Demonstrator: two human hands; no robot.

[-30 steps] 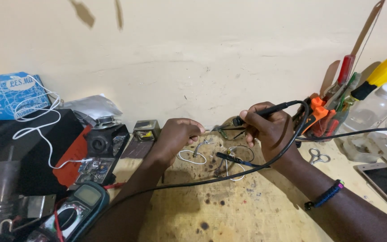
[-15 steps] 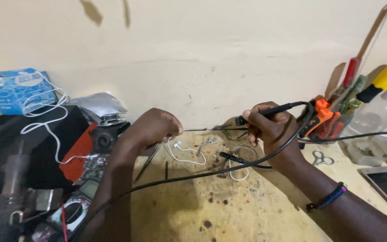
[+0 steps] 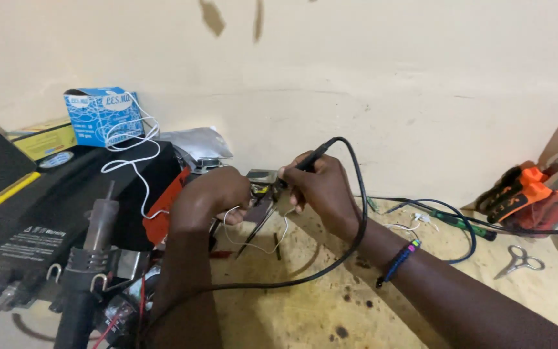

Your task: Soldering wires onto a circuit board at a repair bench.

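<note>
Both hands meet at frame centre, above the scorched, stained wooden bench top [image 3: 305, 297]. The right hand [image 3: 318, 187] enters from the lower right and is closed in a pen-like grip on a slim black soldering iron [image 3: 308, 158]. The iron's long axis runs diagonally, cord end toward upper right, working end down and left toward the other hand; the tip itself is hidden between the fingers. Its black cord [image 3: 350, 239] arcs over the right wrist and loops down toward lower centre. The left hand [image 3: 211, 194] comes up from bottom centre, knuckles toward the camera and fingers curled shut; it seems to pinch slim metal tweezers [image 3: 253, 223] and a thin white earphone wire [image 3: 253, 242], but the exact grip cannot be made out. The tweezers slant down-left below the two hands, and the wire hangs in a loose loop just beneath them. Key relation: the work point lies in the narrow gap between the hands, immediately left of the right-hand fingertips and right of the left knuckles, both hands about equally near. The right wrist wears a beaded multicoloured bracelet [image 3: 398, 262]. Left of frame is a black hot-air station [image 3: 46, 213] with its grey handpiece [image 3: 98, 226] upright; upper left a blue cardboard box [image 3: 101, 116]. At far right are orange-handled pliers [image 3: 518, 190], and small steel scissors [image 3: 518, 258] lie flat.
</note>
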